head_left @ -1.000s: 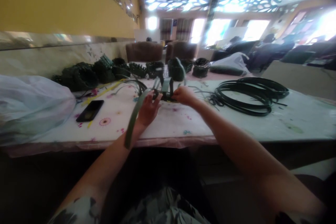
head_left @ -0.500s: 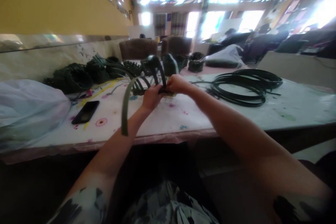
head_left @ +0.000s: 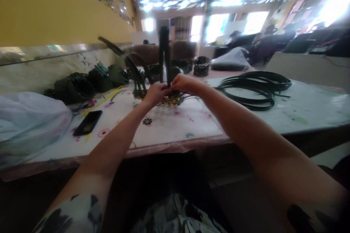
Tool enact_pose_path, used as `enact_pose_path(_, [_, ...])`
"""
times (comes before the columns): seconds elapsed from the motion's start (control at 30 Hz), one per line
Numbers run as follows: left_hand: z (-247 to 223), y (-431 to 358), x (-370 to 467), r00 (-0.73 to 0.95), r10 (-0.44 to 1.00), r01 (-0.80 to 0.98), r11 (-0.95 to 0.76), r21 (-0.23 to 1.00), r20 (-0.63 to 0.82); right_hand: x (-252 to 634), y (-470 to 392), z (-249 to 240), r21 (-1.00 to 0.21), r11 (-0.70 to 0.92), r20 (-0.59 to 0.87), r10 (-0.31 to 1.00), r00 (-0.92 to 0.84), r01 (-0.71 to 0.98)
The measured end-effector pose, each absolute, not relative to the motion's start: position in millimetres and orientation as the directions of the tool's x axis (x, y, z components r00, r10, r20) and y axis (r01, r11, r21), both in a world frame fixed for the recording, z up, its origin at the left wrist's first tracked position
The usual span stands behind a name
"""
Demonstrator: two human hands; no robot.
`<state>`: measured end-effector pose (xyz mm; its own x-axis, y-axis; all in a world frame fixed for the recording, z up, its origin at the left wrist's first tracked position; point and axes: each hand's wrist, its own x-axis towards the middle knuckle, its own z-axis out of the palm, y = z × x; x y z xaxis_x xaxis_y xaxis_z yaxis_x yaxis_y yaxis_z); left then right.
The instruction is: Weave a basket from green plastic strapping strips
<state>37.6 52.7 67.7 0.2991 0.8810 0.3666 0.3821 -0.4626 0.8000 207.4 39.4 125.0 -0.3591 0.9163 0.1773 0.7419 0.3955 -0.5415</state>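
Observation:
A partly woven basket [head_left: 172, 99] of dark green strips, with some yellow in its weave, sits on the table in front of me. Two upright strips [head_left: 164, 52] rise from it, and others [head_left: 133, 70] lean and curve to the left, one of them blurred. My left hand [head_left: 156, 93] is closed at the foot of the upright strips. Close beside it, my right hand [head_left: 181, 83] pinches at the same spot, its fingertips near the left hand's. The hands hide exactly which strip each one grips.
Coiled dark green strips [head_left: 246, 91] lie to the right. A phone [head_left: 88, 123] and a white plastic bag [head_left: 32, 120] are at the left. Dark woven pieces [head_left: 75, 87] line the wall side; a small round basket [head_left: 201, 66] and another bag [head_left: 232, 58] stand farther back.
The bent strips by my hands now stand upright, and the long strip that hung over my left forearm has swung away to the far left. The basket's yellow-flecked weave shows more.

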Motion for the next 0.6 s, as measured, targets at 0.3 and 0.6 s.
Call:
enact_pose_path(0.3, [79.1, 45.3, 26.9, -0.033, 0.937, 0.140, -0.340, 0.930, 0.347, 219.5, -13.4, 118.6, -0.449, 0.424, 0.783, 0.611, 0.118, 0.787])
enact_pose_path(0.6, [86.9, 32.9, 22.0, -0.136, 0.953, 0.042, -0.269, 0.962, 0.273, 201.9, -11.3, 60.9, -0.459, 0.618, 0.791, 0.611, -0.024, 0.638])
